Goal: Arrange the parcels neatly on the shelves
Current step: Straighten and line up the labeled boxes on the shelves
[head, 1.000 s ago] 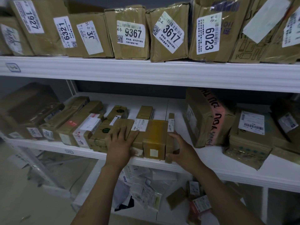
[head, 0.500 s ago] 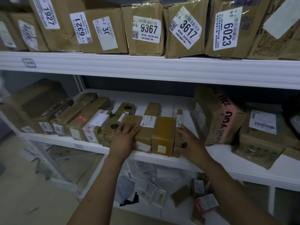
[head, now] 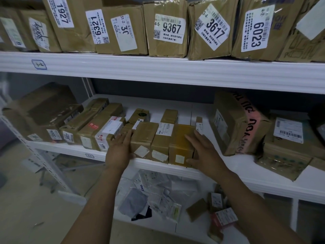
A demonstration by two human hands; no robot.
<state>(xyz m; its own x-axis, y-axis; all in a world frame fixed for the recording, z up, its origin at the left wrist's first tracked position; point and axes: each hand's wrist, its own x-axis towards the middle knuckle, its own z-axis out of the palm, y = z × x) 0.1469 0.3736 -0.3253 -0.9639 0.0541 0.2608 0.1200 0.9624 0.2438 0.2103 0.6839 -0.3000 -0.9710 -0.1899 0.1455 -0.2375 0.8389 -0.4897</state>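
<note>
The left forearm (head: pixel 98 199) and right forearm (head: pixel 249 205) extend forward from the lower edge of the view, with the left hand (head: pixel 121 149) and right hand (head: pixel 206 153) level and apart, palms turned inward, fingers straight and together, thumbs spread low.

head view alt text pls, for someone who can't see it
A person's left hand and right hand, both flat, flank a row of small brown parcels at the front of a middle shelf. Larger numbered parcels line the shelf above.

Parcels (head: pixel 159 138) abreast on shelf (head: pixel 228 175)
</note>
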